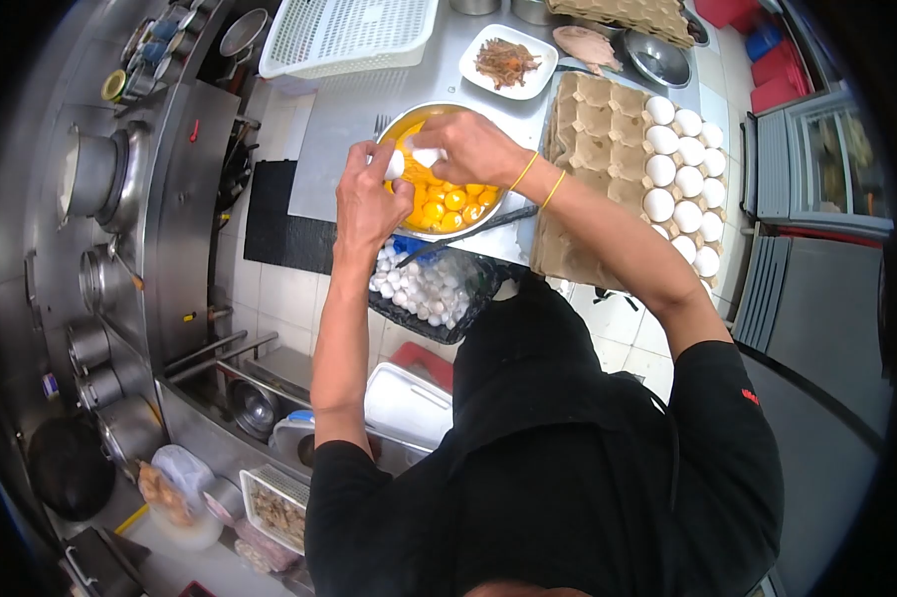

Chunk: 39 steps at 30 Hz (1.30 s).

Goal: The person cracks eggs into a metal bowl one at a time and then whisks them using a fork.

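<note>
Over the bowl (436, 105), left hand (366, 199) and right hand (468, 145) hold eggshells (396, 165), axes unclear.

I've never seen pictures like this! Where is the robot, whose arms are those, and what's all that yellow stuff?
There's no robot here, just a person in black sleeves. There's only one picture, and it comes from a camera worn on the person's head, looking down. That's why the arms reach away from you.

The left hand and right hand each hold a piece of white eggshell over a round bowl. The yellow stuff is egg yolks, lots of them!

The bowl sits on a metal table. To its right, white eggs sit in a cardboard tray. Further back is a white dish with something brown in it. Nearer the person, a pile of shells lies on black plastic.
</note>
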Motion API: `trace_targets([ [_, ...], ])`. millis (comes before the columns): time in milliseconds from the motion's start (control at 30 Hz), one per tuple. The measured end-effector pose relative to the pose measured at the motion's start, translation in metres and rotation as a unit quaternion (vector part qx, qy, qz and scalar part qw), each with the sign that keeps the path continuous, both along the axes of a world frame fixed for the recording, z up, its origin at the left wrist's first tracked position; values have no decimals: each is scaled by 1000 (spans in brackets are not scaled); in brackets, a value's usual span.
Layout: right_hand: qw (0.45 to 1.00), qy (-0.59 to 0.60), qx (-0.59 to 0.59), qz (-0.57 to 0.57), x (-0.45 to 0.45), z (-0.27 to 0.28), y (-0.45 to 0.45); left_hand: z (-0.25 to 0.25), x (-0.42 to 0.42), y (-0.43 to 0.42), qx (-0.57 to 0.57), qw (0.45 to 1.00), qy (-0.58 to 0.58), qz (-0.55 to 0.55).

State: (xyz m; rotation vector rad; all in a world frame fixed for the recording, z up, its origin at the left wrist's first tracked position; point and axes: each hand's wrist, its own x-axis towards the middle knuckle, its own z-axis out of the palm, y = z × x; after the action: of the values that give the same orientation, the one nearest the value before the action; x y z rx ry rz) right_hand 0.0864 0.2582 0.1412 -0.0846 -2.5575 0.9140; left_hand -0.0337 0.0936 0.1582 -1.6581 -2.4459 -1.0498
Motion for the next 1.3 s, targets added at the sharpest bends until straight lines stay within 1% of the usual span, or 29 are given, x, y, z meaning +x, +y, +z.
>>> trace_targets([
  [67, 998, -25, 41, -50, 4, 10, -2, -4, -1, -8, 13, 994, 105, 29],
  [167, 995, -33, -68, -67, 12, 29, -19, 24, 13, -35, 14, 992, -48, 117],
  [200, 996, -60, -51, -46, 14, 34, -34, 27, 15, -51, 24, 988, -68, 135],
  [233, 996, -72, -47, -31, 18, 36, -55, 28, 15, -71, 8, 984, -103, 143],
  [267, 989, -116, -92, 2, 20, 35, -73, 27, 14, -93, -7, 979, -140, 147],
  [300, 980, -163, -111, 29, 24, 38, -90, 24, 14, -113, -39, 985, -68, 154],
  [333, 977, -166, -131, -4, 26, 26, -110, 22, 18, -129, -69, 986, 1, 155],
  [367, 971, -147, -188, -19, 27, 20, -124, 24, 28, -140, -83, 982, 52, 162],
  [400, 956, -108, -270, -41, 25, 10, -139, 27, 37, -150, -98, 983, -56, 141],
  [433, 887, -205, -412, -38, 27, 29, -144, 28, 43, -156, -114, 972, -163, 121],
  [467, 887, -188, -418, -57, 23, 22, -161, 24, 57, -153, -66, 968, -228, 82],
  [533, 883, -164, -434, -70, 26, 16, -175, 13, 94, -143, 33, 936, -350, 13],
  [600, 876, -148, -454, -62, 31, 25, -174, 2, 104, -135, 51, 896, -437, 56],
  [633, 873, -152, -463, -28, 39, 34, -156, -8, 106, -133, 59, 872, -479, 81],
  [667, 886, -148, -435, -56, 48, 25, -143, -41, 103, -138, 131, 839, -523, 71],
  [700, 907, -130, -387, -104, 64, 32, -121, -47, 101, -133, 151, 814, -553, 90],
  [733, 933, -129, -306, -141, 83, 37, -89, -52, 99, -126, 173, 789, -579, 115],
  [767, 940, -122, -144, -285, 104, 25, -56, -58, 93, -120, 197, 762, -600, 143],
  [800, 907, -90, -143, -386, 120, 42, -28, -70, 84, -117, 223, 763, -586, 158],
  [833, 901, -63, -19, -428, 146, 36, 10, -84, 75, -116, 246, 764, -571, 174],
  [867, 866, -124, 105, -473, 170, 36, 48, -94, 65, -115, 237, 784, -536, 206],
  [900, 786, -198, 211, -546, 184, 39, 66, -106, 54, -113, 227, 801, -502, 233],
  [933, 774, -254, 215, -540, 192, 41, 76, -129, 42, -112, 240, 809, -481, 238],
  [967, 756, -310, 219, -534, 197, 42, 82, -140, 36, -107, 227, 837, -413, 278],
  [1033, 782, -278, 213, -515, 199, 35, 92, -123, 37, -99, 155, 913, -235, 295],
  [1067, 794, -263, 209, -507, 200, 32, 95, -125, 35, -98, 142, 931, -168, 292],
  [1133, 790, -283, 184, -512, 195, 38, 94, -132, 30, -95, 115, 953, -34, 277],
  [1233, 790, -277, 156, -524, 187, 42, 93, -144, 29, -91, 133, 955, 8, 264],
  [1300, 793, -268, 148, -527, 186, 42, 98, -153, 29, -90, 93, 965, -31, 242],
])
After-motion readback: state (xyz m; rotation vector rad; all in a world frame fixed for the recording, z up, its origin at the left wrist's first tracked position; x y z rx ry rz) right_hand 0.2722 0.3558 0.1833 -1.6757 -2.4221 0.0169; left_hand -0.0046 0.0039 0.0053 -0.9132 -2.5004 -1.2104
